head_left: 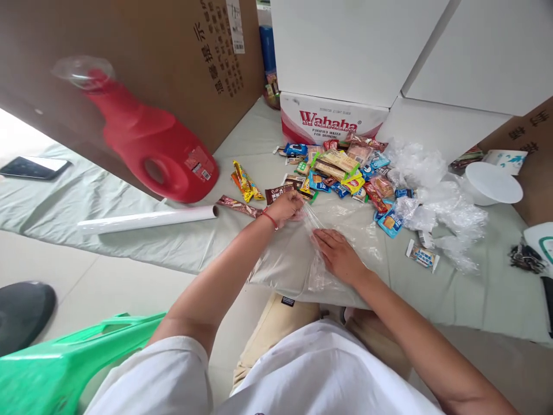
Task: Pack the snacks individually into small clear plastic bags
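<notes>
My left hand [285, 207], with a red cord at the wrist, pinches a gathered edge of a clear plastic bag [354, 230]. The bag is pulled into taut folds between my two hands. Flat on the bag's near part lies my right hand [337, 253], its fingers stretched out and pressing the film down. Just past my left hand is a brown snack packet [276, 193]. A heap of wrapped snacks [341, 167] in many colours sits behind the bag. Left of it are a yellow snack packet [246, 181] and a long brown wrapper [237, 204].
A red jug [159, 138] leans by a large cardboard box [173, 57]; a white roll [147, 220] lies before it. Wahaha carton [332, 118] stands behind the snacks. Crumpled clear plastic [449, 202] and a white bowl [492, 183] are right. A green stool [78, 363] stands lower left.
</notes>
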